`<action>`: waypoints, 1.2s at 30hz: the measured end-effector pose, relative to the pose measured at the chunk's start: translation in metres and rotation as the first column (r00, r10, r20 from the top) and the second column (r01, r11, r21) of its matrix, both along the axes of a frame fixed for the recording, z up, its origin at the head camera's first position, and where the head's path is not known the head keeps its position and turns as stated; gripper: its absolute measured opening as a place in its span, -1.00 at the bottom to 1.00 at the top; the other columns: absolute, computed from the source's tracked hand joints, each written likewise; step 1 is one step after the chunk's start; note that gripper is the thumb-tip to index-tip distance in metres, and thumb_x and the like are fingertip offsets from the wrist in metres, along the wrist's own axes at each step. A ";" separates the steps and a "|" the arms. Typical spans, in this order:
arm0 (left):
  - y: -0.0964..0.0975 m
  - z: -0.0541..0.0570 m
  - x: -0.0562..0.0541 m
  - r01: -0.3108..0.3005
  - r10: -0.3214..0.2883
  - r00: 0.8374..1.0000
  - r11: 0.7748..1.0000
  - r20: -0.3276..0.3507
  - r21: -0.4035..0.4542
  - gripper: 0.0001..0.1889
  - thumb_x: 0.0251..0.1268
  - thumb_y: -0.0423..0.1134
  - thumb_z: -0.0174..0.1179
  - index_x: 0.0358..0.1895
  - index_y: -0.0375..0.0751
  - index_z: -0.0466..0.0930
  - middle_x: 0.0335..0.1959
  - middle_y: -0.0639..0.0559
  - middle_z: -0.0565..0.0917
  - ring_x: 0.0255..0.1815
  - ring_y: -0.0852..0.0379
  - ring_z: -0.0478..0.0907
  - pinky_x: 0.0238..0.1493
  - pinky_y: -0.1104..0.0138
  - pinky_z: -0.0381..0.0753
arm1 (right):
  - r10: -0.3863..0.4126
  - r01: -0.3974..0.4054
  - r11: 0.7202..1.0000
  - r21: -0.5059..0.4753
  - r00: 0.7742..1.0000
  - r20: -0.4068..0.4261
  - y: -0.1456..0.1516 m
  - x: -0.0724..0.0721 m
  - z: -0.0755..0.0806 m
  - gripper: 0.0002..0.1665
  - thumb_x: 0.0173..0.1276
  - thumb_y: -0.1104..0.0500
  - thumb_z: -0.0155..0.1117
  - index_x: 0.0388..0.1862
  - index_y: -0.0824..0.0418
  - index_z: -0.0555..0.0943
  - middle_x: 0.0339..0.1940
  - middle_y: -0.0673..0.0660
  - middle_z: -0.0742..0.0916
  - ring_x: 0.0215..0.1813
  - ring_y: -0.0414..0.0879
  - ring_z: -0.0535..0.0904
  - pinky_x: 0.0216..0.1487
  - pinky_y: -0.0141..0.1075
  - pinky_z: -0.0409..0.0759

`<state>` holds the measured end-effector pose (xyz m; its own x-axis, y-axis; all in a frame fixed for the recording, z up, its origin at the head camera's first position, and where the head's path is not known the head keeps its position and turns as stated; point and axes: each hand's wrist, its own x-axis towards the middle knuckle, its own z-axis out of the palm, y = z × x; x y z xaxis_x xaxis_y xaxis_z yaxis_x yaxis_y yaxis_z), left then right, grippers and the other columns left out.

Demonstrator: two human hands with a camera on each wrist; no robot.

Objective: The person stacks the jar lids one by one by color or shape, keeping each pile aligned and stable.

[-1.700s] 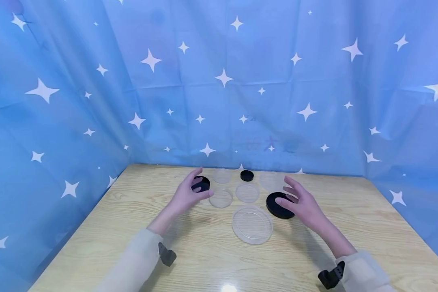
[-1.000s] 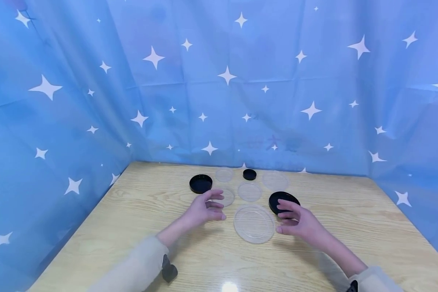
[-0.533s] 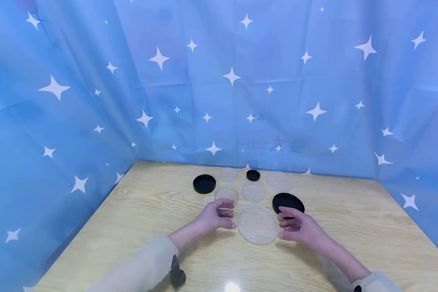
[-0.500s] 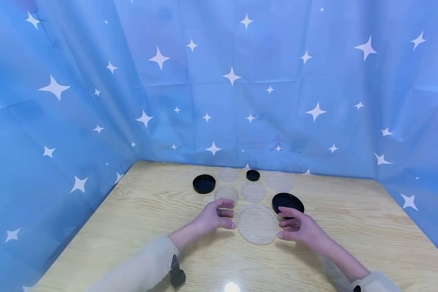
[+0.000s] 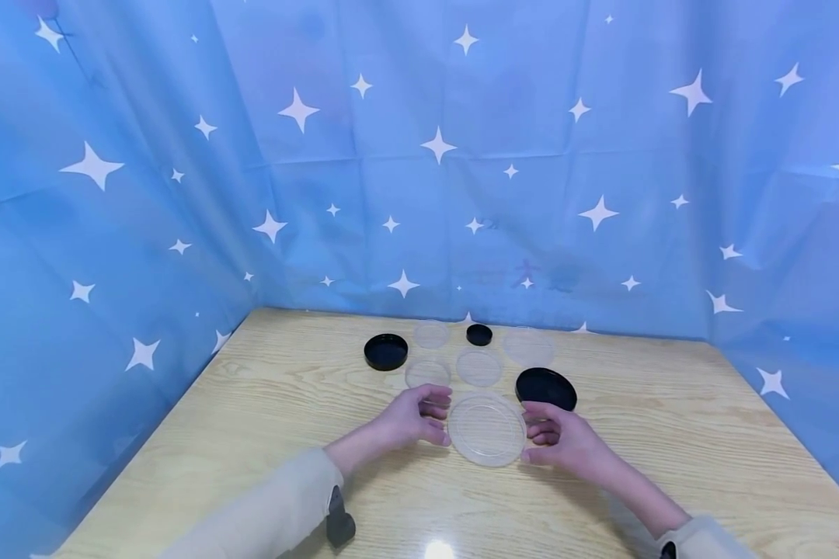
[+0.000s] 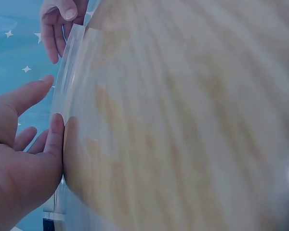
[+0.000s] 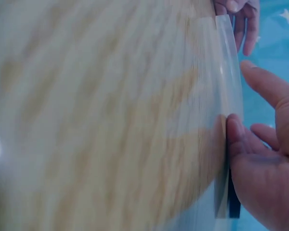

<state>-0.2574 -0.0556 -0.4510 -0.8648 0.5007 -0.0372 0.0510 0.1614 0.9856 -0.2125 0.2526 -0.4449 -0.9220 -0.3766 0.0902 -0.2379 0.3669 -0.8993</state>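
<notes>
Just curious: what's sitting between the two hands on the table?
The large clear dish lies between the left hand and right hand, both touching its rim; the head view shows it.

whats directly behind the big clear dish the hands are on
Just behind the big clear dish lies a smaller clear dish, with a large black lid behind to its right. The dish is transparent and hides nothing; wood grain shows through.
</notes>
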 end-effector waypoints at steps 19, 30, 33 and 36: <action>0.006 0.007 -0.001 0.020 -0.023 0.999 0.996 -0.032 -0.084 -0.20 -0.14 -0.68 0.47 0.34 -0.48 0.46 -0.03 -0.14 0.61 -0.13 0.10 0.60 -0.05 0.33 0.67 | -0.033 0.036 0.993 0.111 0.999 -0.033 -0.008 -0.001 0.002 -0.08 0.01 0.36 0.68 0.31 0.63 0.43 -0.14 0.18 0.63 -0.17 -0.12 0.56 -0.14 -0.38 0.63; 0.006 0.007 -0.002 0.032 -0.035 0.999 0.994 -0.026 -0.103 -0.23 -0.16 -0.68 0.50 0.29 -0.52 0.49 -0.09 -0.11 0.60 -0.16 0.13 0.57 -0.08 0.37 0.64 | -0.014 0.017 0.993 0.114 0.999 -0.031 -0.008 -0.002 0.001 -0.09 0.02 0.34 0.68 0.31 0.63 0.44 -0.16 0.18 0.59 -0.20 -0.11 0.53 -0.19 -0.39 0.59; 0.006 0.008 -0.001 0.029 -0.032 0.999 0.994 -0.031 -0.107 -0.23 -0.16 -0.67 0.51 0.29 -0.51 0.48 -0.12 -0.10 0.58 -0.19 0.14 0.54 -0.11 0.39 0.62 | -0.011 0.014 0.993 0.119 1.000 -0.025 -0.009 -0.001 0.002 -0.09 0.03 0.34 0.67 0.32 0.62 0.43 -0.15 0.18 0.59 -0.18 -0.09 0.53 -0.19 -0.39 0.60; 0.005 0.009 -0.001 0.024 -0.030 0.999 0.993 -0.043 -0.113 -0.23 -0.15 -0.64 0.52 0.29 -0.50 0.49 -0.12 -0.09 0.57 -0.18 0.13 0.52 -0.11 0.40 0.60 | -0.010 0.012 0.993 0.117 1.000 -0.015 -0.010 -0.001 0.004 -0.09 0.04 0.34 0.67 0.32 0.62 0.43 -0.15 0.19 0.59 -0.19 -0.07 0.52 -0.22 -0.38 0.60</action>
